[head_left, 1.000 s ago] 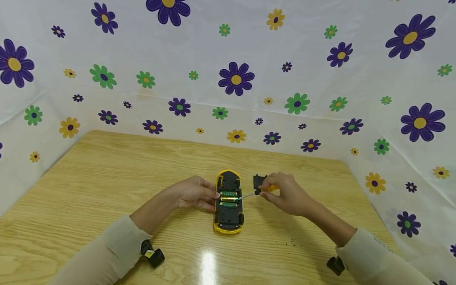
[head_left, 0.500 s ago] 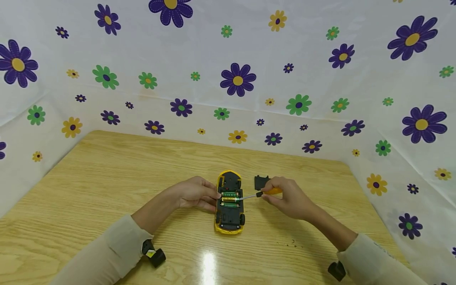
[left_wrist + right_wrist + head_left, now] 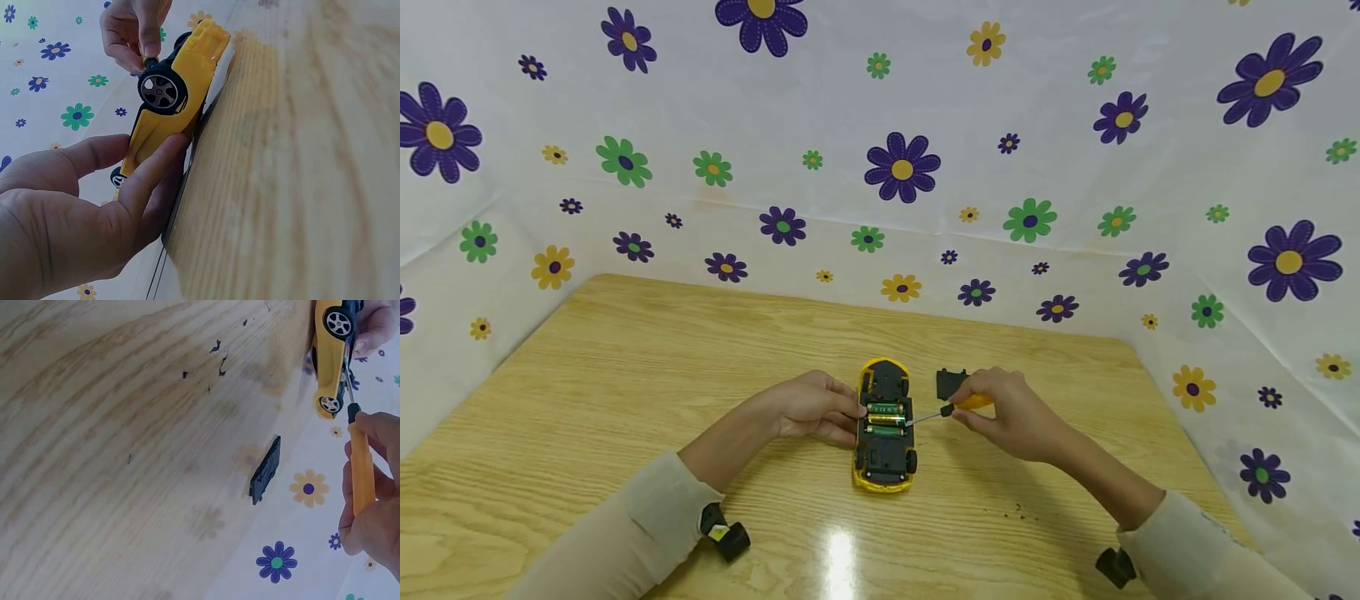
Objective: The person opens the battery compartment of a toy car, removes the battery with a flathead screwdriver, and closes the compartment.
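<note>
A yellow toy car [image 3: 883, 463] lies upside down on the table, its black underside facing up. Several green-and-gold batteries [image 3: 886, 420] sit side by side in its uncovered compartment. My left hand [image 3: 811, 408] holds the car's left side between thumb and fingers, also seen on the yellow body [image 3: 197, 65] in the left wrist view. My right hand [image 3: 1011, 417] grips a screwdriver [image 3: 362, 472] by its orange handle. The metal shaft reaches the right end of the batteries; exact tip contact is too small to tell. Beyond that hand lies a black battery cover [image 3: 950, 384], partly hidden by it.
Small dark marks or bits [image 3: 1018, 511] are on the wooden table [image 3: 700, 350], to the right of the car. A white flowered cloth [image 3: 820, 100] stands around the back and sides of the table. Each sleeve carries a black wrist camera [image 3: 730, 540].
The screwdriver's tip has shifted slightly toward me along the batteries' right end, and the right hand has shifted slightly. The left hand keeps its hold on the car.
</note>
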Available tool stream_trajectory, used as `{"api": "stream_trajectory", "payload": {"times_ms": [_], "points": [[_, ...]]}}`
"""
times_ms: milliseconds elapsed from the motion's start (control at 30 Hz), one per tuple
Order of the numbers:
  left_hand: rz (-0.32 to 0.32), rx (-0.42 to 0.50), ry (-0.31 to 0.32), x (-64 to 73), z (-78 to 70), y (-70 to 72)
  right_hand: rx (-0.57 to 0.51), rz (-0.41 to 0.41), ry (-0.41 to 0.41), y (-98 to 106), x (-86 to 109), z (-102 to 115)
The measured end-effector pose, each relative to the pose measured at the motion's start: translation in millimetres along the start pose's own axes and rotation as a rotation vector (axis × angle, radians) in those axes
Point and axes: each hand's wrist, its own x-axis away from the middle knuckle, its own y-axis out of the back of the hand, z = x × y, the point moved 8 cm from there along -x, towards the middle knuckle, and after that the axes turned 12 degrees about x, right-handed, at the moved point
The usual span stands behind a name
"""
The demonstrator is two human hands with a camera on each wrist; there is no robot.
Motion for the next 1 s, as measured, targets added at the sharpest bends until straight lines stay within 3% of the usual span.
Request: {"api": "stream_trajectory", "payload": {"times_ms": [433,1000], "points": [[-0.011,0.004,-0.001,-0.8,-0.9,0.0,0.092,0.026,0.030,2.8,-2.3,14.0],[0.002,0.009,-0.008,-1.3,-0.5,-0.1,0.263,0.181,0.059,14.3,-24.9,39.6]]}}
